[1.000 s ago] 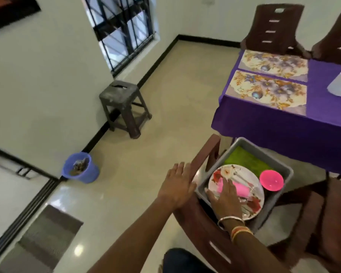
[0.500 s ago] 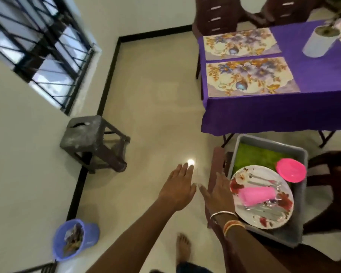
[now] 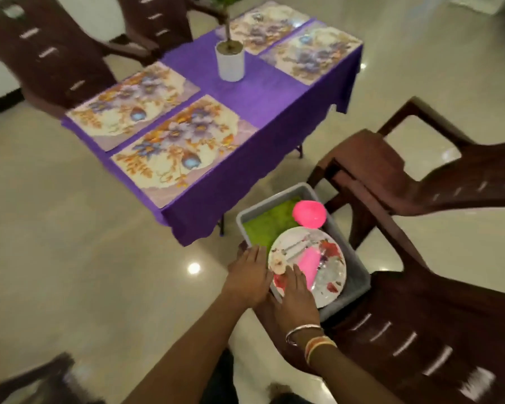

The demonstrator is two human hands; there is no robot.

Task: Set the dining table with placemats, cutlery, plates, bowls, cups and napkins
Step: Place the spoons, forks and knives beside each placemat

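Head view: the floral plate point(image 3: 333, 284) lies in the grey tub point(image 3: 271, 199) on the brown plastic chair point(image 3: 420, 330) beside me, with cutlery point(image 3: 296, 244) and a pink cup point(image 3: 309, 262) lying on it. Half a second ago both my hands were off to the tub's left, over the floor. Now they have come in. My right hand point(image 3: 296, 295) lies flat on the plate's near edge, fingers straight, the thumb hidden from me. My left hand point(image 3: 250, 275) rests spread against the tub's left rim, just beside the plate. Neither has closed on anything yet, so I judge this the reach before lifting the plate out.

A pink bowl point(image 3: 309, 214) sits at the tub's far end, on a green cloth point(image 3: 271, 223) that lines the bottom.

My head has also swung, and the whole purple table point(image 3: 260, 91) now shows. Four floral placemats point(image 3: 181, 150) are laid, two to each side of a potted plant point(image 3: 230, 61). Nothing else is on it, so plates, cutlery, bowls, cups and napkins are all still to go.
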